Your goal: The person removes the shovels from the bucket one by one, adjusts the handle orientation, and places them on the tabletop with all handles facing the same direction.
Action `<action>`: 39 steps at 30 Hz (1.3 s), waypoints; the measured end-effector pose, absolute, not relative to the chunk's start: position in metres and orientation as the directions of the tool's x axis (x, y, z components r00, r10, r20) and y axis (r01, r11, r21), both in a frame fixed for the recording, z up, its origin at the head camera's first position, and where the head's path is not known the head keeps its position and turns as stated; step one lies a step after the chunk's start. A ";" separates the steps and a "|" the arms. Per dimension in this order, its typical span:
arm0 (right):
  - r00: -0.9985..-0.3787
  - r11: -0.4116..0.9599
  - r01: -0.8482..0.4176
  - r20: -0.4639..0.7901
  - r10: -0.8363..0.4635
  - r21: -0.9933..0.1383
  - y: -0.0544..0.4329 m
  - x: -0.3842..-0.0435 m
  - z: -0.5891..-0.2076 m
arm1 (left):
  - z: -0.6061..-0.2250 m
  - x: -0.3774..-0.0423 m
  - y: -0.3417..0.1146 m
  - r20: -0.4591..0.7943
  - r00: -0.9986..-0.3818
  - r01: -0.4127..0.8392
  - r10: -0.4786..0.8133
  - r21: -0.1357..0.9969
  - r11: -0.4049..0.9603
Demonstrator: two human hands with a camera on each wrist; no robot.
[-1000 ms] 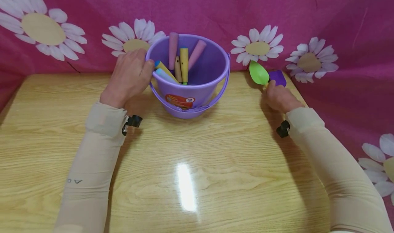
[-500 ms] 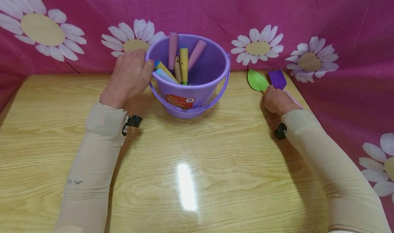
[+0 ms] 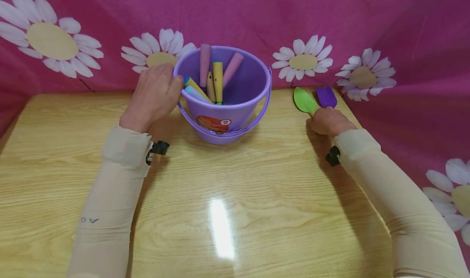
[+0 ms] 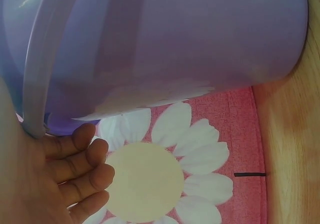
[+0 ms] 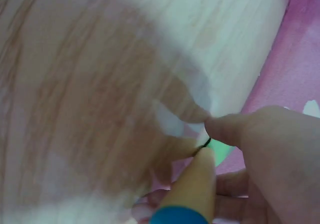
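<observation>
A purple toy bucket (image 3: pixel 222 121) stands tilted toward me at the back of the table. My left hand (image 3: pixel 151 96) grips its left rim, thumb at the edge; the other fingers (image 4: pixel 82 181) curl loosely outside below the handle's end in the left wrist view. Near the back right corner my right hand (image 3: pixel 332 122) holds a toy trowel by its yellow, blue-tipped handle (image 5: pixel 192 189). The trowel's green leaf-shaped blade (image 3: pixel 304 99) lies on the table. A purple toy shovel blade (image 3: pixel 326 96) lies beside it, its handle hidden by my hand.
Inside the bucket stand several pink, yellow, wooden and light blue handles (image 3: pixel 218 80). The bucket's carrying handle (image 3: pixel 262 112) hangs down in front. A pink daisy-print cloth (image 3: pixel 235 14) walls the wooden table (image 3: pixel 176 204) at the back and right.
The green trowel blade has come down and slightly toward me with my right hand, then stayed put. My left hand keeps its hold on the bucket rim.
</observation>
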State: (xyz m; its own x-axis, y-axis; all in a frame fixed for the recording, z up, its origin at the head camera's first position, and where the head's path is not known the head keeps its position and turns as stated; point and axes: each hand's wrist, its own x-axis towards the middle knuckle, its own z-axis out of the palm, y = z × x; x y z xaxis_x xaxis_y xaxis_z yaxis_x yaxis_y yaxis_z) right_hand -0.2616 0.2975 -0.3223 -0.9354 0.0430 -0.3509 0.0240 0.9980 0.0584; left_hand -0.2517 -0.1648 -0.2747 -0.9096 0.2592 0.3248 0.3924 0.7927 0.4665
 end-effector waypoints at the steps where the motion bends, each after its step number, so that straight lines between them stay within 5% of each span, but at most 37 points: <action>1: -0.935 0.998 0.013 -0.354 0.036 0.065 0.297 -0.261 -0.321 | -0.275 -0.252 -0.165 0.328 -0.908 0.394 0.259 0.464 0.793; 7: -0.949 0.995 0.000 -0.315 0.032 0.101 0.290 -0.260 -0.306 | -0.278 -0.253 -0.167 0.329 -0.907 0.397 0.262 0.462 0.793; 19: -0.999 0.993 -0.043 -0.015 -0.042 0.113 0.265 -0.274 -0.253 | -0.276 -0.254 -0.168 0.326 -0.910 0.392 0.258 0.466 0.793; 28: -0.934 0.972 -0.195 0.277 -0.225 0.133 0.235 -0.273 -0.223 | -0.275 -0.254 -0.167 0.311 -0.915 0.382 0.256 0.471 0.795; 39: -0.899 0.953 -0.267 0.320 -0.301 0.145 0.193 -0.269 -0.199 | -0.275 -0.254 -0.166 0.319 -0.911 0.390 0.261 0.465 0.795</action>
State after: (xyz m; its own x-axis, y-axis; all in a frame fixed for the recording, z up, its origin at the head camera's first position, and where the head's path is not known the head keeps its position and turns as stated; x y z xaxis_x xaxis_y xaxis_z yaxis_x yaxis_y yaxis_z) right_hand -0.2686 0.1928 -0.1985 -0.8985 -0.3008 0.3197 -0.2671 0.9526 0.1454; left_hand -0.2539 -0.1658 -0.2746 -0.9112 0.2611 0.3186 0.3903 0.7946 0.4651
